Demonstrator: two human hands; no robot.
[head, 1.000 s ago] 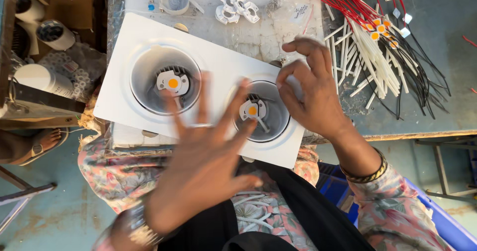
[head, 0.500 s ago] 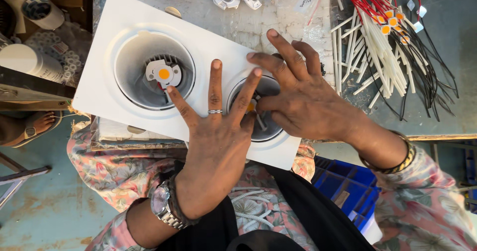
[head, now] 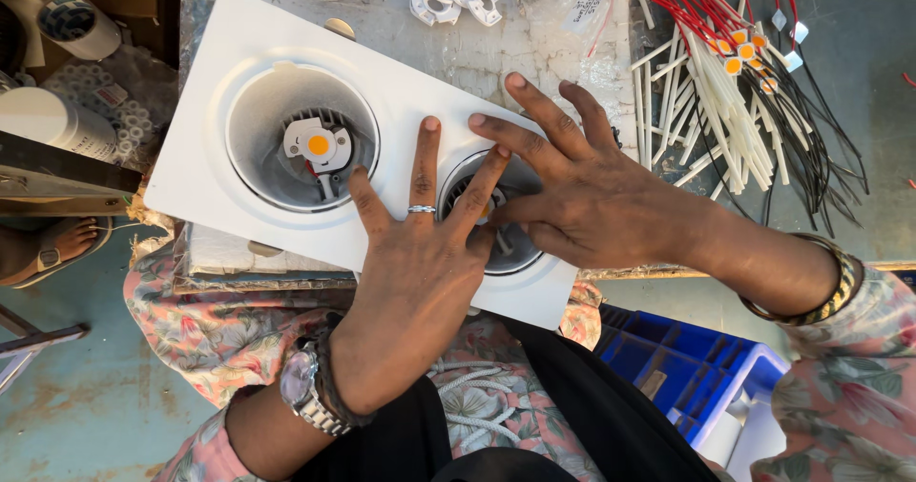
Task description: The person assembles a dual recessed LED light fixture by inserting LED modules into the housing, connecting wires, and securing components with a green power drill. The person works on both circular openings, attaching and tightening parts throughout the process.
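A white twin-recess light housing (head: 196, 162) lies tilted across the workbench edge and my lap. Its left recess holds a small white module with an orange dot (head: 318, 144). My left hand (head: 415, 272), with a ring and a wristwatch, lies flat on the housing between the recesses, fingers spread, the forefinger reaching into the right recess (head: 515, 253). My right hand (head: 592, 196) covers that recess from the right, fingers splayed on the rim and thumb tucked inside. The module there is mostly hidden under both hands.
A bundle of red, black and white wires with orange-dotted chips (head: 744, 91) lies at the right of the bench. White plastic clips (head: 456, 0) sit at the top. A blue crate (head: 687, 377) stands below right, and tape rolls (head: 72, 19) and a box at left.
My left hand came down from mid-air onto the housing and settled flat. My right hand slid down over the right recess. The housing looks shifted in view.
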